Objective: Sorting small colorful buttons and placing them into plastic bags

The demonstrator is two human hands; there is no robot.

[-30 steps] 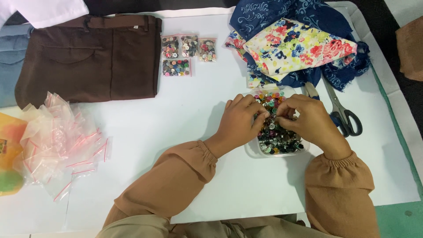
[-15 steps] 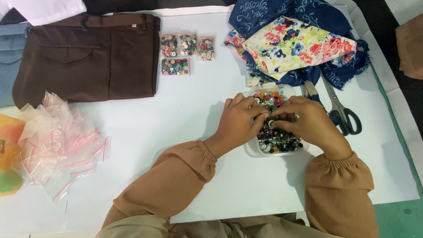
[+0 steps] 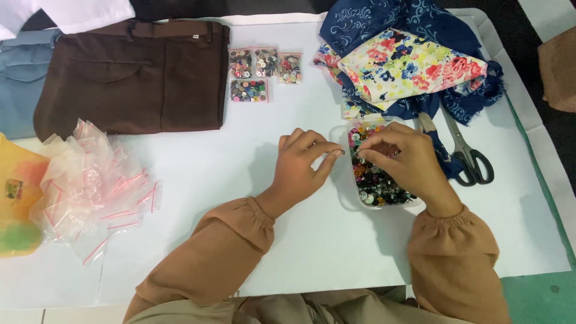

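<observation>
- I am hovering my right hand (image 3: 403, 163) over the clear tub of buttons (image 3: 375, 183), fingers curled down into the mixed heap; whether they are pinching a button I cannot tell.
- I am holding my left hand (image 3: 303, 165) just left of the tub, fingertips drawn narrow toward the tub's rim; anything between them is too small to see.
- Judging by this, picking well means lifting one button at a time and keeping the tub from sliding.
- Four small clear bags of buttons (image 3: 264, 73) are lying well above and left of the tub, three in a row, one beneath.
- A loose heap of empty clear bags with red strips (image 3: 96, 183) is sitting far left of the tub.
- Scissors (image 3: 465, 153) are resting just right of the tub, floral cloth (image 3: 408, 66) above it, brown trousers (image 3: 132, 75) up left.
</observation>
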